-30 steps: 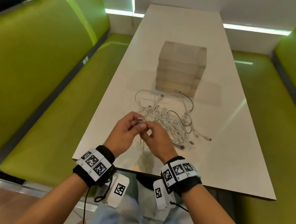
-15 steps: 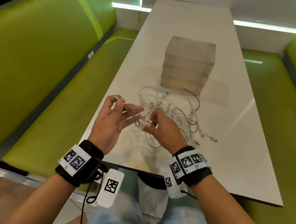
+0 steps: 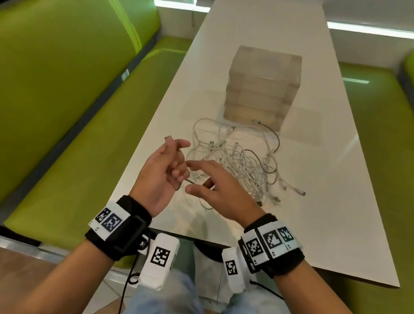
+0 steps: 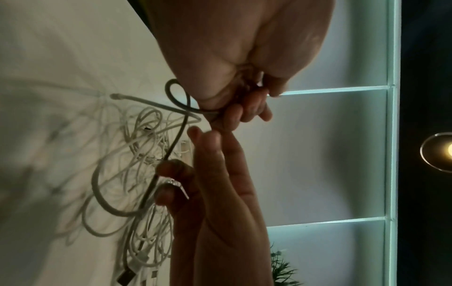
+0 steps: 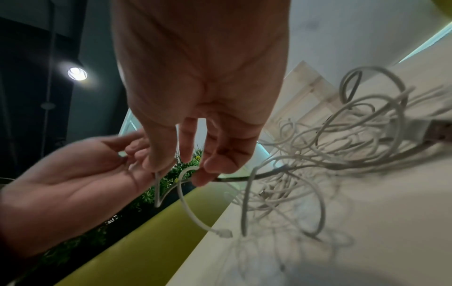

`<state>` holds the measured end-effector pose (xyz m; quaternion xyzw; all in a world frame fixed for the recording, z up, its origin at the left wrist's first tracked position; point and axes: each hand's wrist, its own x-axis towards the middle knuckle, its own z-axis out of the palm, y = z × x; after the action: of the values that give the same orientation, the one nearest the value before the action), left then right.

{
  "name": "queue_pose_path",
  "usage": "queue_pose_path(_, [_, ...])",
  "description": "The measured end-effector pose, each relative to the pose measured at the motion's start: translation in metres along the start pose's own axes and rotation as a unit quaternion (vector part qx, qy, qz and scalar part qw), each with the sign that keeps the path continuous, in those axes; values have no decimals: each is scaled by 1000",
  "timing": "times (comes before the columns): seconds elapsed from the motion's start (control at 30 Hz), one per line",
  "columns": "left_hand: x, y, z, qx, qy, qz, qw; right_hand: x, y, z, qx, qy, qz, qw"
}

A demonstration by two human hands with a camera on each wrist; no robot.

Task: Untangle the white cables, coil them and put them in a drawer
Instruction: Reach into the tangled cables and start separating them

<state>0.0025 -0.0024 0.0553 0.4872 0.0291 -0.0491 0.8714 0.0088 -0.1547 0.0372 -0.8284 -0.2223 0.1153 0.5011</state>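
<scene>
A tangle of white cables (image 3: 243,162) lies on the white table (image 3: 311,227), in front of a clear stacked drawer unit (image 3: 263,87) whose drawers are all closed. My left hand (image 3: 175,162) is raised at the table's near left, palm turned inward, fingers curled round one white cable (image 4: 176,139). That cable's plug end (image 3: 168,138) sticks out above the fingers. My right hand (image 3: 194,179) is close beside it and pinches the same cable (image 5: 186,203) between thumb and fingers. The cable trails back into the tangle (image 5: 330,154).
Green padded benches run along both sides, left (image 3: 59,106) and right (image 3: 394,165). A wall with lit strips closes off the table's far end. Loose plug ends (image 3: 295,190) lie at the right of the tangle.
My left hand swung out to the left with the cable end, then came back in. My right hand has reached over to it and both now meet on the same cable.
</scene>
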Motion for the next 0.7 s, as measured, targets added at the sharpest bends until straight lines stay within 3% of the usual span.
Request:
queue_pose_path(0.1, [-3,0,2,63,-39,6,997,9,2,7,-13,-23,3,1000])
queue_pose_path(0.27, [-7,7,2,68,-56,-2,996,16,1,2,-66,-27,10,997])
queue_pose_path(0.4, [-7,8,-6,127,-11,31,991,15,4,-11,-38,37,61,997])
queue_pose_path(0.5, [-7,0,-17,258,58,51,963,13,5,-14,30,78,62,995])
queue_pose_path(0.57, [-6,-10,-22,314,94,21,945,12,3,-14,81,94,57,991])
queue_pose_path(0.7, [-8,-16,-18,240,161,-108,951,8,1,-11,139,119,36,982])
